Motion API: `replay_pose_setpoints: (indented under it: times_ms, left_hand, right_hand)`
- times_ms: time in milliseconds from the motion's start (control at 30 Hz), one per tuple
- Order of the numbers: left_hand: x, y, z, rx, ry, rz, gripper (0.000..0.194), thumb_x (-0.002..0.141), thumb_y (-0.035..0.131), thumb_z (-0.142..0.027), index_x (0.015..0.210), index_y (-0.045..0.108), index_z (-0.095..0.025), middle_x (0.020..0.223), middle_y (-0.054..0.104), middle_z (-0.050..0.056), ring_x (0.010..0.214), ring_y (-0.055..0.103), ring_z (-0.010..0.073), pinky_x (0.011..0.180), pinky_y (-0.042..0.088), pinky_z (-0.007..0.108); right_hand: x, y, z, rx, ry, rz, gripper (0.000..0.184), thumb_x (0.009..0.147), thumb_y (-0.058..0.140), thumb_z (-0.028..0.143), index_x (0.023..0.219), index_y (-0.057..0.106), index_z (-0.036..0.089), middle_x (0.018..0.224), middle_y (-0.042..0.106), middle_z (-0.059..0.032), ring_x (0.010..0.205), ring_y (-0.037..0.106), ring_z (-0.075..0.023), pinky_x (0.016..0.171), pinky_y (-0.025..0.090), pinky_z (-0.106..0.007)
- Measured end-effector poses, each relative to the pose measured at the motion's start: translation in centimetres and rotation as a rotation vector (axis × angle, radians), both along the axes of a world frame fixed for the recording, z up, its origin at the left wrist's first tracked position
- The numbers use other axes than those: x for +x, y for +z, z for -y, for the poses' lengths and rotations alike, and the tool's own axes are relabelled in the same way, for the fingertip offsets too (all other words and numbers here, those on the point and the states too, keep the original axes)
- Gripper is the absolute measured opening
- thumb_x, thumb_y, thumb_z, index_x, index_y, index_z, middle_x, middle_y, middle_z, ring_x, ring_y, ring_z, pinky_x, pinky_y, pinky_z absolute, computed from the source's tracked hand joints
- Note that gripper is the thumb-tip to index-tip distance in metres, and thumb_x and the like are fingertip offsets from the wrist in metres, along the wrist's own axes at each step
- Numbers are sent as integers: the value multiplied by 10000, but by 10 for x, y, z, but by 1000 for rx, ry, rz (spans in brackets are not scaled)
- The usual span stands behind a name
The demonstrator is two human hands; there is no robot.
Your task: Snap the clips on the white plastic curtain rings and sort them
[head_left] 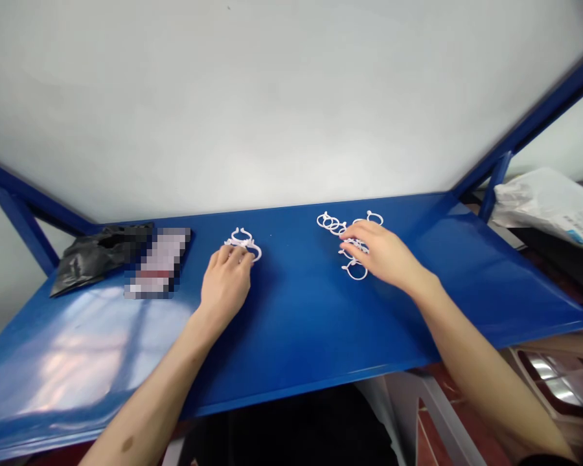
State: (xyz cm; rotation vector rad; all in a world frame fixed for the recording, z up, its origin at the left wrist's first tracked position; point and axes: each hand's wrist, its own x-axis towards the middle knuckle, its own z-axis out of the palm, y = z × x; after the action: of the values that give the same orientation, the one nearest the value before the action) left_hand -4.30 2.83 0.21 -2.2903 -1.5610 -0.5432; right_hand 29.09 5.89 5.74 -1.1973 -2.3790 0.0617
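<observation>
My left hand [226,281] lies palm down on the blue shelf [296,323], its fingertips curled onto a small stack of white plastic rings [243,241]. My right hand [381,254] rests palm down over a looser pile of several white rings [342,230], with its fingers stretched across them. One ring [355,272] shows under its thumb side. I cannot tell whether either hand grips a ring or only touches the pile.
A black plastic bag [94,255] and a blurred flat packet [158,262] lie at the shelf's back left. Blue frame struts [495,175] rise at both ends. A white wall stands behind. A grey bag [548,204] sits off to the right.
</observation>
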Motion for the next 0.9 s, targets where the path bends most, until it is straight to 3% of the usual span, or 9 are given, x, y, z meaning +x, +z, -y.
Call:
replay_pose_setpoints:
  times_ms: [100, 267, 367, 500, 700, 800, 900]
  left_hand:
    - [-7, 3, 1, 34, 129, -44, 186, 945, 562, -266, 906, 710, -162, 1003, 701, 183, 1017, 571, 384, 831, 462, 521]
    - [-9, 7, 2, 158, 155, 25, 222, 965, 561, -355, 960, 716, -196, 1005, 713, 150, 1040, 567, 362, 873, 435, 516]
    - [-2, 8, 4, 154, 91, 78, 213, 978, 556, -336, 1002, 719, -202, 1020, 724, 139, 1053, 572, 352, 902, 427, 519]
    - [13, 8, 8, 83, -81, 113, 182, 983, 572, -289, 1015, 723, -193, 991, 738, 104, 1021, 587, 305, 890, 451, 458]
    - [26, 7, 13, 9, -287, 92, 180, 1002, 564, -278, 982, 714, -181, 973, 743, 60, 968, 588, 251, 905, 477, 412]
    - [27, 7, 14, -9, -308, 108, 184, 1005, 557, -271, 983, 712, -174, 967, 743, 60, 956, 586, 246, 908, 485, 421]
    - [27, 8, 15, -25, -320, 125, 187, 1006, 556, -266, 980, 711, -166, 961, 741, 61, 943, 587, 241, 903, 491, 420]
  right_hand:
    - [35, -5, -9, -89, -93, 149, 250, 999, 554, 352, 1113, 720, 205, 1114, 709, -110, 1067, 644, -301, 894, 571, -514]
    - [49, -25, -21, -85, 3, 234, 344, 969, 585, 272, 1301, 664, 233, 1233, 661, -112, 1089, 608, -289, 892, 563, -485]
    - [40, -30, -26, -86, 14, 227, 307, 986, 564, 275, 1266, 678, 223, 1181, 679, -105, 1089, 612, -272, 889, 558, -449]
    - [23, -26, -23, -96, -43, 205, 202, 986, 559, 295, 1044, 725, 197, 1020, 707, -91, 1024, 627, -261, 855, 544, -400]
    - [4, -17, -11, -230, -91, 270, 208, 967, 517, 213, 896, 712, 203, 939, 728, -63, 888, 665, -224, 725, 497, -332]
    - [3, -13, -4, -238, -141, 301, 238, 991, 520, 298, 893, 710, 194, 920, 729, -66, 849, 672, -230, 705, 495, -344]
    - [7, -8, 5, -247, -143, 300, 240, 971, 577, 394, 1012, 710, 198, 997, 729, -76, 951, 675, -264, 776, 521, -382]
